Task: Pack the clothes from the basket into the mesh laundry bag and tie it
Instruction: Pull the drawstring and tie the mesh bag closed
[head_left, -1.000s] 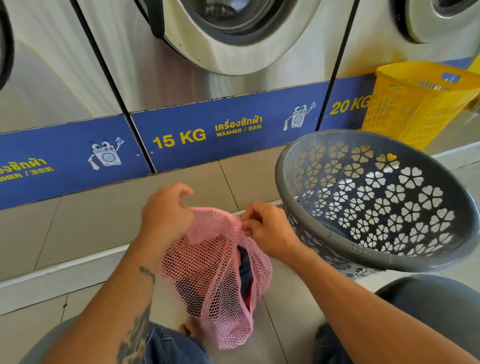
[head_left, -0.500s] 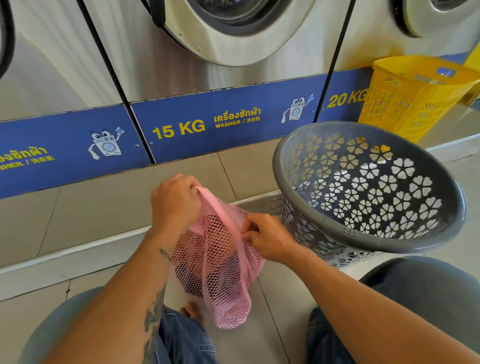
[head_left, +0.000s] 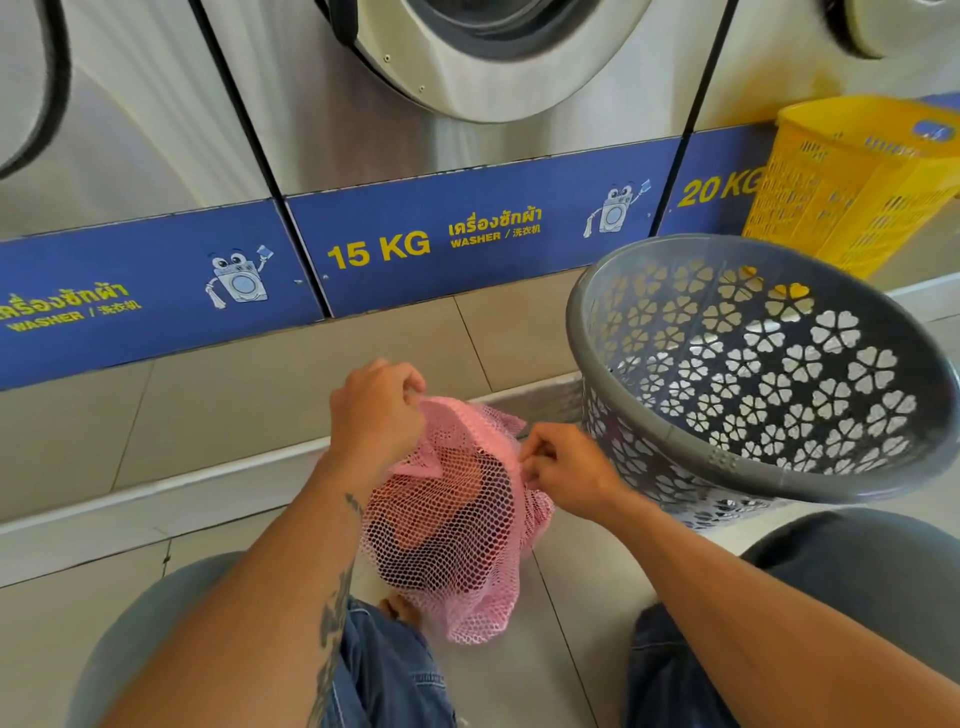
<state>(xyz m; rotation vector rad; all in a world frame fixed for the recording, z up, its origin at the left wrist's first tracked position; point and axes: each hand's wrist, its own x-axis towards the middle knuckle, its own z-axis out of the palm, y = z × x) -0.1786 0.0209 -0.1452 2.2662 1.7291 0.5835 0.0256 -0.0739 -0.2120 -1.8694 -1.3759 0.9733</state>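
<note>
The pink mesh laundry bag (head_left: 457, 525) hangs between my knees above the tiled floor, with dark and reddish clothes showing through the net. My left hand (head_left: 376, 413) grips the bunched top edge of the bag from the left. My right hand (head_left: 563, 470) pinches the bag's rim on the right side. The grey plastic basket (head_left: 675, 431) with flower-shaped holes tilts at my right, close to my right hand, and no clothes show inside it.
Steel washing machines (head_left: 467, 93) with blue 15 KG and 20 KG labels stand along a tiled step (head_left: 208, 415) straight ahead. A yellow basket (head_left: 852, 182) sits at the far right behind the grey one. My knees in jeans frame the floor below.
My hands have drawn closer together and gathered the bag's top, so its mouth has narrowed. The bag hangs more bunched and rounder than before.
</note>
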